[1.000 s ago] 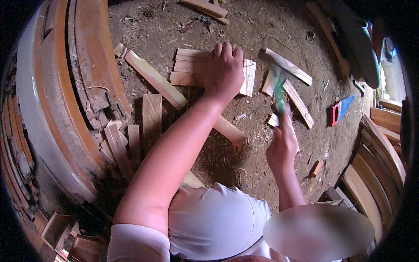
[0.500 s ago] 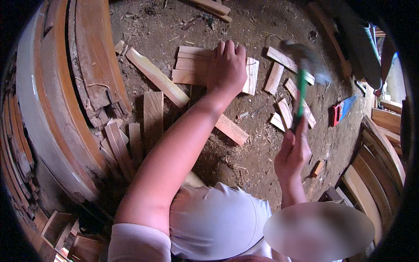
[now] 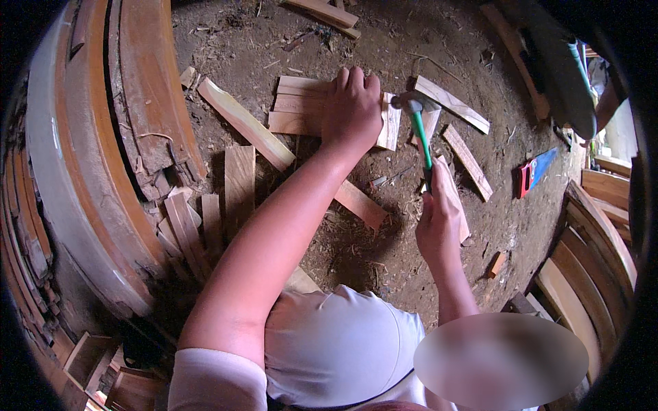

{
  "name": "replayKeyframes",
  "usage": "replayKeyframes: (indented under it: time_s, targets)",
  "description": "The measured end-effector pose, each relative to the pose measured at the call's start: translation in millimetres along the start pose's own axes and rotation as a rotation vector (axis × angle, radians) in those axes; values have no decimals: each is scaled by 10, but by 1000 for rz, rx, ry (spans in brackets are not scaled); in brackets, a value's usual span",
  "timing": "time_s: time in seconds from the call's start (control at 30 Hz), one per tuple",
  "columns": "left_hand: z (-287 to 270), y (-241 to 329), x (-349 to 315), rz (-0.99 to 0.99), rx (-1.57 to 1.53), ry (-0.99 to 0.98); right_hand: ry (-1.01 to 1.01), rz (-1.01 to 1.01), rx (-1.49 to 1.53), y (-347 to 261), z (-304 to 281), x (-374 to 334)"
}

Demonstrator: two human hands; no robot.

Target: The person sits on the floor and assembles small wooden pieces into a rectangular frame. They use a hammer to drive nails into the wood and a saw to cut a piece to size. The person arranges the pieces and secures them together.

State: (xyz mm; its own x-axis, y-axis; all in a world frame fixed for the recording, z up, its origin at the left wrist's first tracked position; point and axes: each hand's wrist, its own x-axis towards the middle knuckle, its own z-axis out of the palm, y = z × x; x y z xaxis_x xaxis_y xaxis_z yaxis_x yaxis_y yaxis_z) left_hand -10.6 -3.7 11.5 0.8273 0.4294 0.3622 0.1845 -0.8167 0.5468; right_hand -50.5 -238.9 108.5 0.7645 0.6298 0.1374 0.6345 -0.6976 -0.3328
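Note:
My left hand (image 3: 353,113) is closed over a panel of wooden slats (image 3: 296,109) laid side by side on the ground. Its fingers curl over the far side and hide the panel's middle. A paler crosswise wood strip (image 3: 388,127) shows at the panel's right end, just beyond that hand. In my right hand (image 3: 439,226) is a hammer (image 3: 420,133) with a green shaft and dark grip. The metal head is at the pale strip's right edge; whether it touches is unclear. Any nail there is too small to make out.
Loose wood strips (image 3: 452,104) lie right of the panel, and a longer board (image 3: 247,123) lies left of it. A handsaw (image 3: 536,172) with a red handle and blue blade rests farther right. Large curved timbers (image 3: 140,82) stand along the left; more boards (image 3: 582,274) lean at lower right.
The hammer has swung down and left from its blurred raised position to the panel's right end, my right hand moving left with it. My left hand stays on the slats.

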Motion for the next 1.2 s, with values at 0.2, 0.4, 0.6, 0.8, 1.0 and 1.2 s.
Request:
replayKeyframes:
  time_s: [0.2, 0.4, 0.6, 0.8, 1.0, 1.2]
  targets:
    - [26, -17, 6, -8, 7, 7, 142, 65, 99, -106, -217, -31]
    - [13, -3, -19, -1, 43, -1, -245, 166, -35, -33, -14, 24]
    - [45, -29, 0, 13, 3, 8, 148, -146, -25, 64, 28, -62]
    - [30, -32, -13, -1, -6, 4, -19, 107, 129, -27, -88, 26]
    - [31, -22, -3, -8, -14, -9, -30, 80, 90, -5, -27, 52]
    - [5, -21, -24, 26, 4, -9, 45, 11, 145, 39, 36, 41]
